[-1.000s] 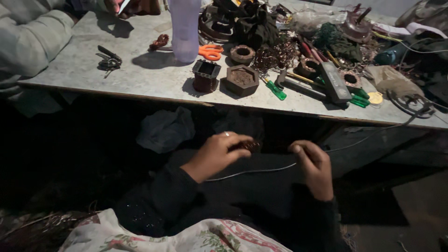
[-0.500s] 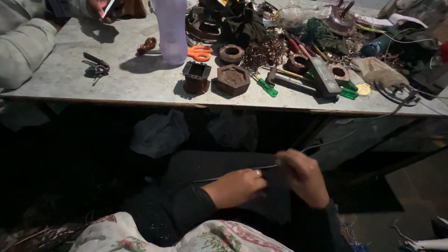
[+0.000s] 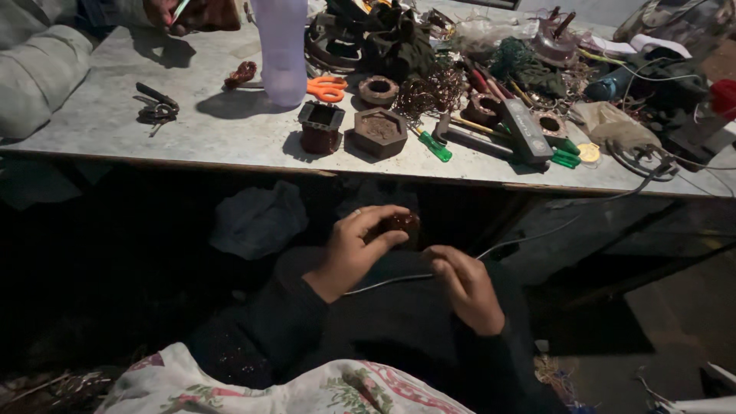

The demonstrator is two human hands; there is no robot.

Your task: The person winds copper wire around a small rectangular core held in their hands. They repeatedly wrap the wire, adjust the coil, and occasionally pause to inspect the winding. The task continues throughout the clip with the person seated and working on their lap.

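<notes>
1. Dark-sleeved left hand point(image 3: 354, 253) raised in the lap, wrist bent, thumb and fingers closed together around a small reddish-brown coil piece point(image 3: 402, 222) (only its upper end visible past the fingertips).
2. Right hand point(image 3: 465, 287) lower and just beside it, palm down, fingers curled shut on a thin grey wire point(image 3: 383, 281); exact pinch point hidden under the fingers.
3. Wire strung between the two hands, then out to the right toward the table's underside.
4. Both hands well below the front edge of the grey stone table point(image 3: 192, 130), apart from it, with dark open space on either side and a pale crumpled cloth point(image 3: 257, 218) to the left.
5. Near that front edge, above the hands: a square brown core point(image 3: 320, 126), a hexagonal brown core point(image 3: 379, 132) and a green-handled screwdriver point(image 3: 435, 146), close together.
6. Farther back: orange scissors point(image 3: 328, 88), a pale plastic bottle point(image 3: 282, 46) and a tangle of copper wire point(image 3: 429, 93); bunch of keys point(image 3: 156, 107) alone on the bare left stretch.
7. Another person's pale sleeve point(image 3: 38, 73) resting at the far left corner (hand partly cut off at top).
</notes>
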